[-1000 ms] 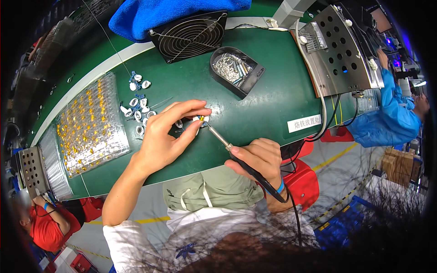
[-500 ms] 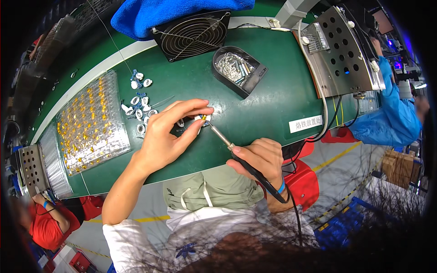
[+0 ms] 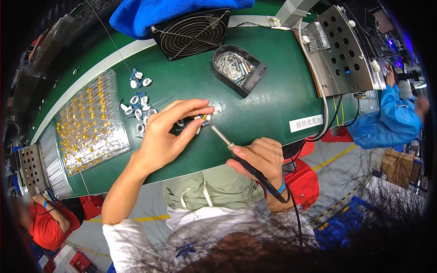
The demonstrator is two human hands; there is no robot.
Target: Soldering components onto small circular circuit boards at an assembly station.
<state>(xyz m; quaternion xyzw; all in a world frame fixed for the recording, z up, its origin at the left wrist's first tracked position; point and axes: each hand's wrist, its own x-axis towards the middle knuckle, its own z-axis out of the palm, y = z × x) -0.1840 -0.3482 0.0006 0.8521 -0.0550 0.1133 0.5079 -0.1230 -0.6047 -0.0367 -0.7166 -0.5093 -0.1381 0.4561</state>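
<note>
My right hand (image 3: 260, 160) is wrapped round the black handle of a soldering iron (image 3: 246, 164), whose metal tip points up and left. Between thumb and forefinger, my left hand (image 3: 170, 132) pinches a small white part (image 3: 207, 119) with a bit of yellow on it; the fingers hide some of it. The iron's tip meets or nearly meets this part, too small to tell which. Left of that hand lie several small white ring-shaped parts (image 3: 138, 113) with blue pieces on them, and a thin wire or needle-like piece (image 3: 164, 99) beside them.
A clear plastic tray (image 3: 119, 132) with rows of yellow pieces lies at left. At the back are a black fan (image 3: 193, 34), a blue towel (image 3: 132, 20) and a black dish (image 3: 251, 86) of metal bits. A perforated metal box (image 3: 341, 59) stands right. People in blue and red work nearby.
My two hands and the iron hold almost the same place. At the far right, the co-worker's blue-sleeved arm has come down from its raised position.
</note>
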